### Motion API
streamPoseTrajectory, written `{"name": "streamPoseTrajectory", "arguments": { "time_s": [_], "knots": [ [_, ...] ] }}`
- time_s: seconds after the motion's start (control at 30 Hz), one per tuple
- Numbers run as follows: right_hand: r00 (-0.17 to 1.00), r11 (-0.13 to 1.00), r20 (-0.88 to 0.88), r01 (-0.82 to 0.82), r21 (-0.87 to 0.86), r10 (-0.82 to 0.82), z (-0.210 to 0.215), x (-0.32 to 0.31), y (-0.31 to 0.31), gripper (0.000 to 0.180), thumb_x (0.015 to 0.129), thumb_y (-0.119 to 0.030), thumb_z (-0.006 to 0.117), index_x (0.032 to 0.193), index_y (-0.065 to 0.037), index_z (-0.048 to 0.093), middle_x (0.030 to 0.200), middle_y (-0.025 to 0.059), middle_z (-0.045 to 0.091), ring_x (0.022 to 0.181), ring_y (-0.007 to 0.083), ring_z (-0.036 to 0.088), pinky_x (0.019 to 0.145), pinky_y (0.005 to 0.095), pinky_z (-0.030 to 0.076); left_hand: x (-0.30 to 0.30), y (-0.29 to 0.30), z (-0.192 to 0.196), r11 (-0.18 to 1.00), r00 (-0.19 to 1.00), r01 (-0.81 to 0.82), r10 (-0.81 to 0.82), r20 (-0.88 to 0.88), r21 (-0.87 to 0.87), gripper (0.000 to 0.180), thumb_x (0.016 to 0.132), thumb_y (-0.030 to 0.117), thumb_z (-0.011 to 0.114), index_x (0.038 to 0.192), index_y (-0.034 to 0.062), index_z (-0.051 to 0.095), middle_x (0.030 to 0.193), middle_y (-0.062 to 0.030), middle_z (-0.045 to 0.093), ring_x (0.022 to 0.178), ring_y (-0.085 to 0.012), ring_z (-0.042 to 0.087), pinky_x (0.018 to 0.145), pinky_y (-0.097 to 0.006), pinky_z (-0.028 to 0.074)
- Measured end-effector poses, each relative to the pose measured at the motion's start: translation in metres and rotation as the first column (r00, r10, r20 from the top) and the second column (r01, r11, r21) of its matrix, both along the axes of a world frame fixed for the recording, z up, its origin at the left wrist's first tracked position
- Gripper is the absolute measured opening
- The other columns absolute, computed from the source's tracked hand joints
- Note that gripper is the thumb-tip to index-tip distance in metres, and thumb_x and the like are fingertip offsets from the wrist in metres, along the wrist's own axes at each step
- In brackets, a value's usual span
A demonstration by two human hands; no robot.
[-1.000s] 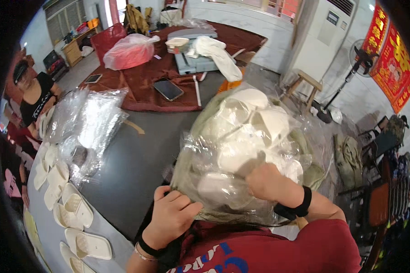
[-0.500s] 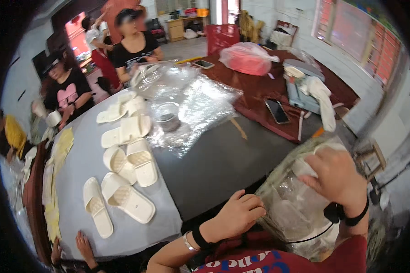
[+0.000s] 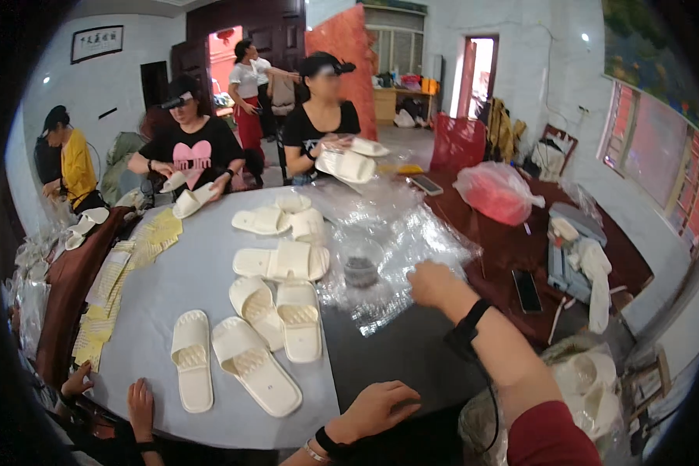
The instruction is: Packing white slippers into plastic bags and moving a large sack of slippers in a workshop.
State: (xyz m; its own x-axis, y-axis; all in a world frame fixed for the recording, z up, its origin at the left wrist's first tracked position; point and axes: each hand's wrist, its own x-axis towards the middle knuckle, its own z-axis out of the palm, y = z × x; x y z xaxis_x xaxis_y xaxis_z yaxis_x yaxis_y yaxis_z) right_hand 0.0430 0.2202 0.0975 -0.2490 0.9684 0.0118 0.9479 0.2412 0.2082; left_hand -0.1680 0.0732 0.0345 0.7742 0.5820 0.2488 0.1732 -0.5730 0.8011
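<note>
The right hand [image 3: 443, 286] curls its fingers at the heap of clear plastic [image 3: 443, 239], which spreads from ten to one o'clock of it; whether it pinches any is unclear. The left hand [image 3: 377, 410], at seven, is loosely unfolded, holding nothing. Farther out lie cream slippers [image 3: 299, 320] toward nine, a black phone [image 3: 526, 291] at three and bagged slippers [image 3: 598, 408] at four.

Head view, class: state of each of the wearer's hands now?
Left hand: loosely open, nothing seen in it.
Right hand: at the clear plastic; grip cannot be told.
</note>
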Motion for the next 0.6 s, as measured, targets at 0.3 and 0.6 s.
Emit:
{"name": "streamPoseTrajectory", "arguments": {
  "time_s": [0.3, 0.6],
  "knots": [
    [0.980, 0.978, -0.124, -0.138, 0.155, 0.157, -0.041, -0.057, 0.077, 0.079, 0.068, -0.049, 0.069, 0.132, -0.012, 0.042, 0.134, 0.0237, 0.038, 0.127, 0.0461, 0.029, 0.097, 0.0642, 0.028, -0.026, 0.086, -0.046, 0.749, 0.861, -0.004, 0.339, 0.378, -0.662, 0.020, 0.091, 0.015, 0.057, 0.105, 0.0010, 0.057, 0.100, -0.0074, 0.062, 0.094, -0.0141, 0.058, 0.085, -0.028, 0.047],
    [0.911, 0.987, -0.381, 0.143, -0.066, -0.158, -0.058, -0.076, 0.118, 0.084, 0.066, -0.049, 0.068, 0.135, -0.016, 0.035, 0.142, 0.0240, 0.024, 0.129, 0.0534, 0.017, 0.095, 0.0715, 0.022, -0.015, 0.096, -0.064, 0.560, 0.819, -0.065, 0.503, 0.277, -0.826, 0.018, 0.090, 0.011, 0.057, 0.103, -0.0006, 0.056, 0.092, -0.0053, 0.063, 0.086, -0.0111, 0.058, 0.080, -0.023, 0.046]
  ]
}}
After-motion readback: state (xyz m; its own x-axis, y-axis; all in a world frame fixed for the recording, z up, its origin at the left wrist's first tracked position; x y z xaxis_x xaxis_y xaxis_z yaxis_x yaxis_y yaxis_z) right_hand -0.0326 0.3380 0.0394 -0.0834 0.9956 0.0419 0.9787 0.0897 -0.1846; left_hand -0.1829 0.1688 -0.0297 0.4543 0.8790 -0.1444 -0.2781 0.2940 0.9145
